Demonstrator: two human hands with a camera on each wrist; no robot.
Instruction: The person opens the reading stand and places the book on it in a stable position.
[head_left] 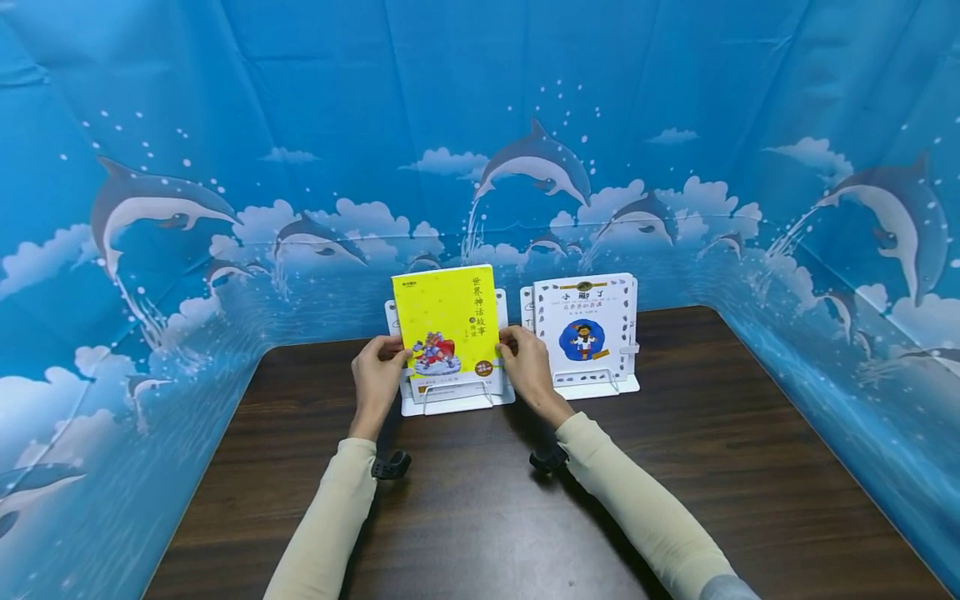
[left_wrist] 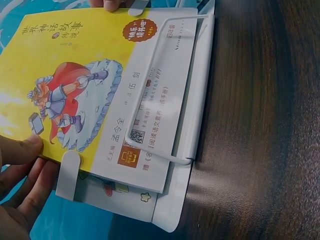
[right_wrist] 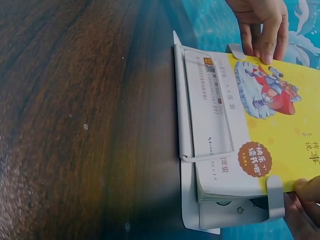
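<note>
A yellow book [head_left: 442,321] with a white lower band leans upright on a white book stand [head_left: 459,407]. The stand's wire holder [left_wrist: 145,90] crosses the front of the book's lower part. My left hand [head_left: 377,375] pinches the book's left edge, thumb on the cover and fingers behind, close above a side clip [left_wrist: 69,172]. At the opposite edge my right hand [head_left: 528,367] holds the book likewise, its thumb [right_wrist: 307,189] on the cover beside the other clip [right_wrist: 274,196].
Just right of the yellow book, a second white stand [head_left: 600,389] holds a white book [head_left: 581,329] with a blue round picture. Both stands are on a dark wooden table [head_left: 465,517]. A blue dolphin-print curtain [head_left: 337,125] encloses the back and sides.
</note>
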